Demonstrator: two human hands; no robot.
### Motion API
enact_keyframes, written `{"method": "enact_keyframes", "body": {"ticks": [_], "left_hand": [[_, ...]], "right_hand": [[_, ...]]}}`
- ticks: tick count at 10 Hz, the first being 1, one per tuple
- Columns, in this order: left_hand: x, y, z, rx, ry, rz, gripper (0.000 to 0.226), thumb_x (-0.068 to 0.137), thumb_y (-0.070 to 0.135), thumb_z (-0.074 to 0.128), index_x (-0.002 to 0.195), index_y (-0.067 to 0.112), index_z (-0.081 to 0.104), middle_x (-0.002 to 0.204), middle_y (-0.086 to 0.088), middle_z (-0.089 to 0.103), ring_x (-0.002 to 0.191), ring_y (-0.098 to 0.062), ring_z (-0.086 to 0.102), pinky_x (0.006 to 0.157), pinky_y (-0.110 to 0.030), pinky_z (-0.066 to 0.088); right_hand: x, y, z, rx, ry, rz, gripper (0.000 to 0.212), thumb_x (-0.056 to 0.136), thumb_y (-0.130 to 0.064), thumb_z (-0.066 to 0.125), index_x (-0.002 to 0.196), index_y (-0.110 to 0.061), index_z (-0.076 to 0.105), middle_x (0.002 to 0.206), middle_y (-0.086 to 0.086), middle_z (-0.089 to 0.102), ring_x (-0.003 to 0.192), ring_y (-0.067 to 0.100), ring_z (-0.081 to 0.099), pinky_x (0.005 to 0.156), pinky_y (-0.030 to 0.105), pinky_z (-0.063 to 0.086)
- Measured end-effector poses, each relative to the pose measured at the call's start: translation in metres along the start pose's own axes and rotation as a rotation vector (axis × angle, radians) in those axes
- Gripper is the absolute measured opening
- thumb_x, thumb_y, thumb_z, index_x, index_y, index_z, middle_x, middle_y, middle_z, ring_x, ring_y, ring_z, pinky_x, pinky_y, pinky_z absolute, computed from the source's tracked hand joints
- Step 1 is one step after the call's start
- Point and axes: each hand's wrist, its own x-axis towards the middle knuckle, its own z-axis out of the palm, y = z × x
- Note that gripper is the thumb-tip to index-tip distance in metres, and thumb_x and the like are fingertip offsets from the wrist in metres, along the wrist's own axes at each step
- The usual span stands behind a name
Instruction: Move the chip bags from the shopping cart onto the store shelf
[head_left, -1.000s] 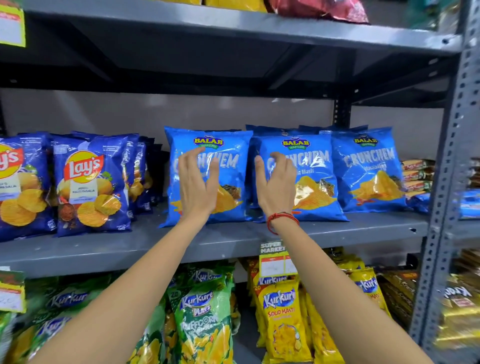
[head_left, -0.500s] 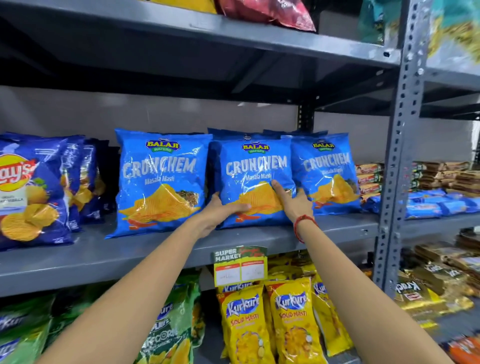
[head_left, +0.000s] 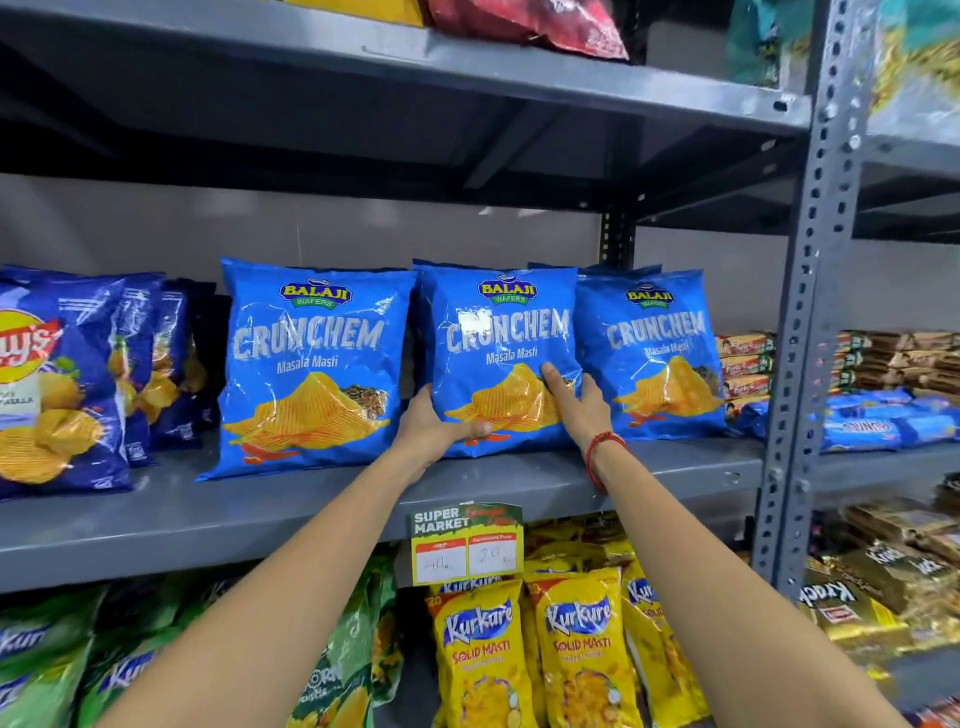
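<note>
Both hands have dropped from flat on two fronts to clasp the middle glossy blue Crunchem chip bag (head_left: 501, 358), left hand (head_left: 434, 423) and right hand (head_left: 576, 402) squaring it on the grey metal shelf (head_left: 311, 499)

This is a shop, a supermarket snack aisle. Grey metal shelves (head_left: 519, 483) carry rows of facing chip bags (head_left: 311, 364). A price tag (head_left: 466, 543) printed "SUPER MARKET" hangs from the shelf edge, with yellow snack packs (head_left: 576, 654) just below it.
</note>
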Motion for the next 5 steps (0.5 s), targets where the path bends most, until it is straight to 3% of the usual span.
{"method": "enact_keyframes", "body": {"ticks": [1, 2, 4, 5], "left_hand": [[-0.005, 0.003, 0.001, 0.049, 0.01, 0.01, 0.097, 0.051, 0.034, 0.09, 0.133, 0.013, 0.043, 0.13, -0.006, 0.057, 0.116, -0.025, 0.055, 0.1, -0.045, 0.045], [-0.017, 0.01, 0.001, 0.15, 0.072, 0.056, 0.087, 0.063, 0.026, 0.086, 0.134, 0.009, 0.04, 0.13, -0.008, 0.056, 0.117, -0.026, 0.053, 0.098, -0.037, 0.044], [-0.033, 0.024, -0.004, 0.282, 0.207, 0.207, 0.081, 0.081, 0.029, 0.071, 0.144, 0.006, 0.026, 0.144, -0.013, 0.04, 0.132, -0.026, 0.038, 0.106, -0.038, 0.035], [-0.037, 0.038, -0.017, 0.234, 0.278, 0.303, 0.071, 0.085, 0.025, 0.067, 0.143, 0.008, 0.031, 0.14, -0.01, 0.045, 0.123, -0.02, 0.047, 0.1, -0.032, 0.04]], "right_hand": [[0.001, 0.002, -0.002, -0.015, 0.013, 0.01, 0.091, 0.084, -0.063, 0.051, 0.15, -0.008, 0.023, 0.157, 0.015, 0.028, 0.144, 0.033, 0.029, 0.115, 0.047, 0.025], [-0.006, 0.0, -0.004, -0.015, 0.08, -0.038, 0.08, 0.084, -0.059, 0.056, 0.141, -0.007, 0.037, 0.146, 0.016, 0.044, 0.134, 0.032, 0.042, 0.107, 0.041, 0.034], [-0.036, -0.028, -0.022, 0.039, 0.273, -0.271, 0.051, 0.086, -0.045, 0.062, 0.123, -0.009, 0.054, 0.117, 0.006, 0.059, 0.106, 0.019, 0.055, 0.091, 0.032, 0.045], [-0.064, -0.063, -0.051, 0.224, 0.348, -0.443, 0.031, 0.084, -0.041, 0.066, 0.104, -0.018, 0.06, 0.1, -0.002, 0.062, 0.093, 0.012, 0.057, 0.09, 0.034, 0.048]]}}
